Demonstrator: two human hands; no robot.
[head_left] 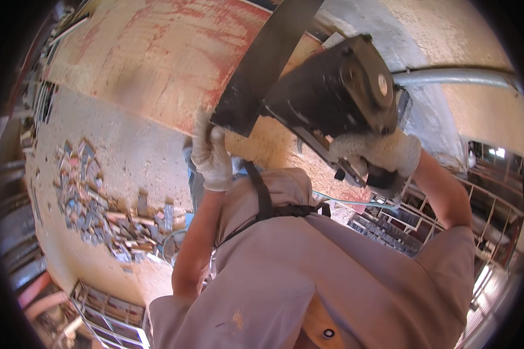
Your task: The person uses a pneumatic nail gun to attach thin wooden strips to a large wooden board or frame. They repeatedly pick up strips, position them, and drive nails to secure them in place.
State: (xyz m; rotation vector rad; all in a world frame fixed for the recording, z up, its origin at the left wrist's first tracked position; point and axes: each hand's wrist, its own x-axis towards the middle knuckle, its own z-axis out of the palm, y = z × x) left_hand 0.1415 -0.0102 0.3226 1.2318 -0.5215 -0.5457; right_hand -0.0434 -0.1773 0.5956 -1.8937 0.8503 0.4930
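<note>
The left hand (pixel 209 154), in a knitted off-white glove (pixel 216 170), pinches one corner of a smooth dark strip (pixel 268 64), fingers narrow on it. A matching glove covers the right hand (pixel 381 152), its fingers curled round one boxy black tool (pixel 332 87), just beside the strip. Jagged offcuts (pixel 87 215), too many to count, litter the gritty floor (pixel 122 139); one barred metal crate (pixel 141 336) stands lower left, contents unclear

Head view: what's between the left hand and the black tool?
The near end of the dark board, in the head view. The left hand is at one corner; contact with the black tool is unclear.
</note>
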